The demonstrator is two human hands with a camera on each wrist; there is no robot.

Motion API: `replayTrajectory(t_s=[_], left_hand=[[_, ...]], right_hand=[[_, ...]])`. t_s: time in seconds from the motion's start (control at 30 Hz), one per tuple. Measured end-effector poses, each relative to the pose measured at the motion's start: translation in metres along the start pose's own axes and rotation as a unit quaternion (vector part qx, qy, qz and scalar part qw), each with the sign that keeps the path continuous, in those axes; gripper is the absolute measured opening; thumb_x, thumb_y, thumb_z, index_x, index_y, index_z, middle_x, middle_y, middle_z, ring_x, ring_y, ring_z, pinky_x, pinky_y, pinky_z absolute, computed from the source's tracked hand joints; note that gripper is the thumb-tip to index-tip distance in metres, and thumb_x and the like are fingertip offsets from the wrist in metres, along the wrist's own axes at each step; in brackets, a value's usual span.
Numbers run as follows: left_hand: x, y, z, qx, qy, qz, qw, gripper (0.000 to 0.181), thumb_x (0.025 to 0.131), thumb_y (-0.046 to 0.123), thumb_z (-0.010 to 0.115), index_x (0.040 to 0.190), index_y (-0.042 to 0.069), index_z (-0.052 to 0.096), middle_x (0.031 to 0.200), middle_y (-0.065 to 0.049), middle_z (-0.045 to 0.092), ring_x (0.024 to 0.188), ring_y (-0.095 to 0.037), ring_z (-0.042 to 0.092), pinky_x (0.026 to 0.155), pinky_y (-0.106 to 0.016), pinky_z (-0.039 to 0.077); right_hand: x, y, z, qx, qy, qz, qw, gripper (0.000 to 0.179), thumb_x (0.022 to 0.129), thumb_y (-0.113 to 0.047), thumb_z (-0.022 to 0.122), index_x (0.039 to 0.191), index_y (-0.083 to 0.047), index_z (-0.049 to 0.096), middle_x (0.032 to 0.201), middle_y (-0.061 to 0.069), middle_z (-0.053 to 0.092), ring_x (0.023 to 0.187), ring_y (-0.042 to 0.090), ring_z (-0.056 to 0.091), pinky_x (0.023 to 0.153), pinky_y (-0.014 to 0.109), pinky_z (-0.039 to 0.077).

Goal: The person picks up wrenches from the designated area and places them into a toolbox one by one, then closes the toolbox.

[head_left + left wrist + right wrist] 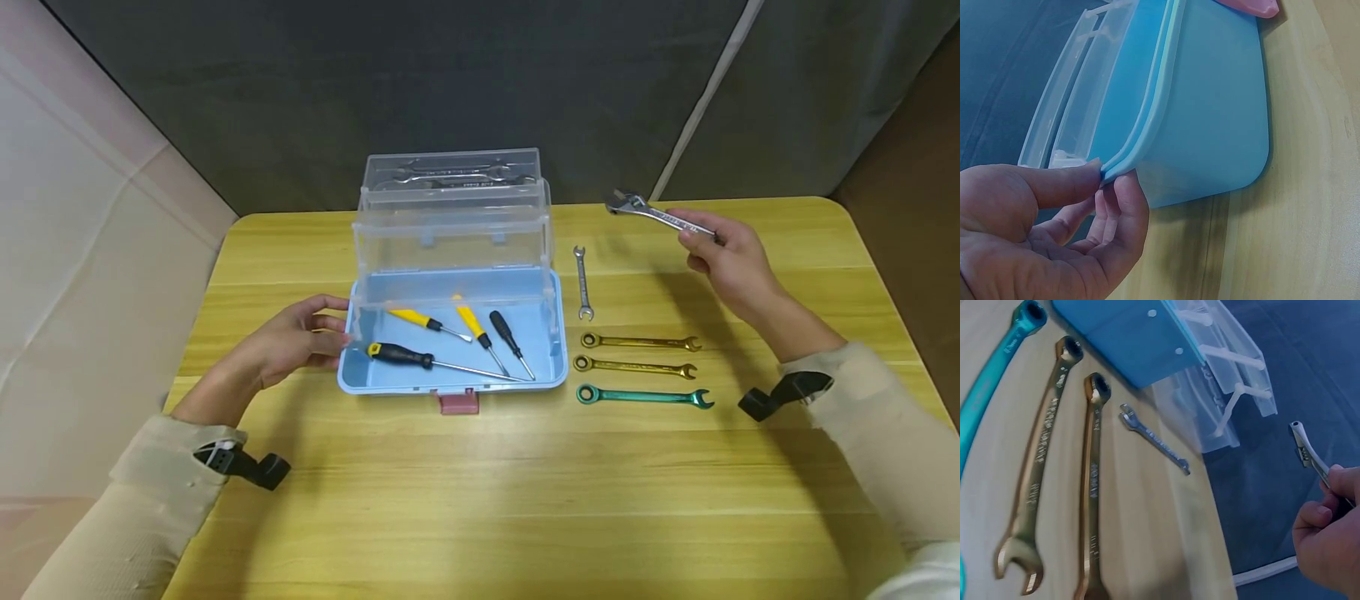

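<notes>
My left hand (300,337) pinches the left rim of a blue toolbox (347,379) between thumb and fingers, as the left wrist view shows up close. Held in the air by its handle, an adjustable wrench (648,210) is in my right hand (731,258), its head pointing left. Inside the box lie a long black screwdriver (401,356), two yellow-handled screwdrivers (471,317) and a small black one (504,332). Clear folding trays (450,218) stand raised at the back of the box, with several silver wrenches (457,173) in the upper one.
Right of the box lie a small silver wrench (582,283), two gold ratchet wrenches (637,342) and a green ratchet wrench (645,397). A pink latch (458,404) hangs at the box's front. Dark cloth (450,83) borders the wooden table (465,508) at the back.
</notes>
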State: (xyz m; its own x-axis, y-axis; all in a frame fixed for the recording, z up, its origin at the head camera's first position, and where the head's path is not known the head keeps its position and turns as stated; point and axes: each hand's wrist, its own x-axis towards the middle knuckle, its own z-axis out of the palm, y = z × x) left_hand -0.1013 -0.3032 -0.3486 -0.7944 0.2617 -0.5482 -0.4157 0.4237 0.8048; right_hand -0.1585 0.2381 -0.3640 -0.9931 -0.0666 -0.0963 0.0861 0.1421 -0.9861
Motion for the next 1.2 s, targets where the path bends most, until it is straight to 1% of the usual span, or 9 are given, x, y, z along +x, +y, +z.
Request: replayTrajectory(t_s=[0.13, 0.23, 0.37, 0.43, 0.57, 0.7, 0.87, 1.13, 1.2], left_hand=[[0.0, 0.0, 0.0, 0.0, 0.0, -0.001, 1.0, 0.059, 0.1, -0.002, 0.058, 0.151, -0.003, 0.028, 0.115, -0.014, 0.051, 0.087, -0.014, 0.065, 0.077, -0.03, 0.06], [-0.001, 0.0, -0.001, 0.0, 0.0, -0.002, 1.0, 0.059, 0.1, -0.002, 0.057, 0.151, -0.003, 0.028, 0.115, -0.014, 0.052, 0.087, -0.014, 0.065, 0.077, -0.03, 0.06], [0.0, 0.001, -0.001, 0.0, 0.001, -0.005, 1.0, 0.059, 0.101, -0.002, 0.057, 0.151, -0.003, 0.027, 0.116, -0.014, 0.052, 0.087, -0.014, 0.065, 0.077, -0.029, 0.06], [0.0, 0.001, -0.001, 0.0, 0.001, -0.007, 1.0, 0.059, 0.101, -0.002, 0.057, 0.152, -0.003, 0.027, 0.117, -0.014, 0.052, 0.087, -0.014, 0.065, 0.077, -0.029, 0.06], [0.001, 0.001, 0.0, 0.003, 0.003, -0.009, 0.9999, 0.06, 0.101, -0.001, 0.057, 0.153, -0.002, 0.027, 0.118, -0.016, 0.052, 0.088, -0.015, 0.065, 0.077, -0.03, 0.06], [0.001, 0.001, 0.0, 0.005, 0.005, -0.012, 0.9999, 0.061, 0.101, -0.001, 0.057, 0.153, -0.002, 0.026, 0.119, -0.016, 0.051, 0.088, -0.015, 0.065, 0.077, -0.03, 0.06], [0.001, 0.001, 0.0, 0.004, 0.006, -0.015, 0.9999, 0.061, 0.101, -0.002, 0.057, 0.153, -0.002, 0.026, 0.12, -0.016, 0.051, 0.088, -0.015, 0.065, 0.077, -0.03, 0.06], [0.0, 0.002, 0.001, 0.008, 0.007, -0.014, 0.9998, 0.06, 0.101, -0.002, 0.057, 0.152, -0.004, 0.027, 0.121, -0.017, 0.052, 0.089, -0.015, 0.065, 0.078, -0.03, 0.06], [0.0, 0.001, 0.0, 0.01, 0.007, -0.014, 0.9998, 0.06, 0.101, -0.002, 0.058, 0.152, -0.004, 0.027, 0.121, -0.018, 0.051, 0.089, -0.015, 0.065, 0.078, -0.03, 0.06]], right_hand=[[0.004, -0.01, 0.003, -0.025, -0.017, -0.013, 0.9995, 0.034, 0.104, -0.02, 0.059, 0.136, -0.012, 0.065, 0.103, 0.003, 0.046, 0.08, 0.013, 0.043, 0.067, 0.017, 0.047], [0.008, -0.019, 0.007, -0.022, -0.027, -0.017, 0.9992, 0.034, 0.104, -0.02, 0.059, 0.136, -0.012, 0.065, 0.105, 0.005, 0.044, 0.08, 0.015, 0.042, 0.066, 0.017, 0.046], [0.014, -0.03, 0.014, -0.008, -0.042, -0.028, 0.9987, 0.034, 0.104, -0.016, 0.058, 0.137, -0.009, 0.065, 0.111, 0.006, 0.048, 0.084, 0.016, 0.041, 0.066, 0.017, 0.045], [0.016, -0.035, 0.018, -0.013, -0.049, -0.034, 0.9981, 0.033, 0.105, -0.015, 0.057, 0.137, -0.009, 0.064, 0.112, 0.006, 0.048, 0.084, 0.016, 0.041, 0.066, 0.017, 0.045], [0.02, -0.044, 0.027, -0.007, -0.058, -0.037, 0.9976, 0.032, 0.105, -0.012, 0.057, 0.136, -0.008, 0.065, 0.106, 0.006, 0.046, 0.082, 0.017, 0.039, 0.064, 0.019, 0.041], [0.025, -0.051, 0.037, -0.027, -0.066, -0.038, 0.9967, 0.032, 0.105, -0.013, 0.056, 0.136, -0.01, 0.065, 0.101, 0.005, 0.044, 0.079, 0.017, 0.038, 0.062, 0.02, 0.039], [0.032, -0.06, 0.048, -0.061, -0.074, -0.039, 0.9947, 0.033, 0.105, -0.016, 0.057, 0.138, -0.012, 0.064, 0.1, 0.004, 0.045, 0.078, 0.017, 0.039, 0.063, 0.02, 0.04], [0.044, -0.069, 0.066, -0.06, -0.083, -0.03, 0.9942, 0.033, 0.105, -0.014, 0.058, 0.137, -0.013, 0.065, 0.106, 0.004, 0.049, 0.079, 0.017, 0.042, 0.064, 0.021, 0.041], [0.048, -0.073, 0.071, -0.069, -0.089, -0.034, 0.9931, 0.032, 0.105, -0.014, 0.058, 0.136, -0.012, 0.065, 0.103, 0.004, 0.048, 0.078, 0.017, 0.042, 0.064, 0.021, 0.041]])
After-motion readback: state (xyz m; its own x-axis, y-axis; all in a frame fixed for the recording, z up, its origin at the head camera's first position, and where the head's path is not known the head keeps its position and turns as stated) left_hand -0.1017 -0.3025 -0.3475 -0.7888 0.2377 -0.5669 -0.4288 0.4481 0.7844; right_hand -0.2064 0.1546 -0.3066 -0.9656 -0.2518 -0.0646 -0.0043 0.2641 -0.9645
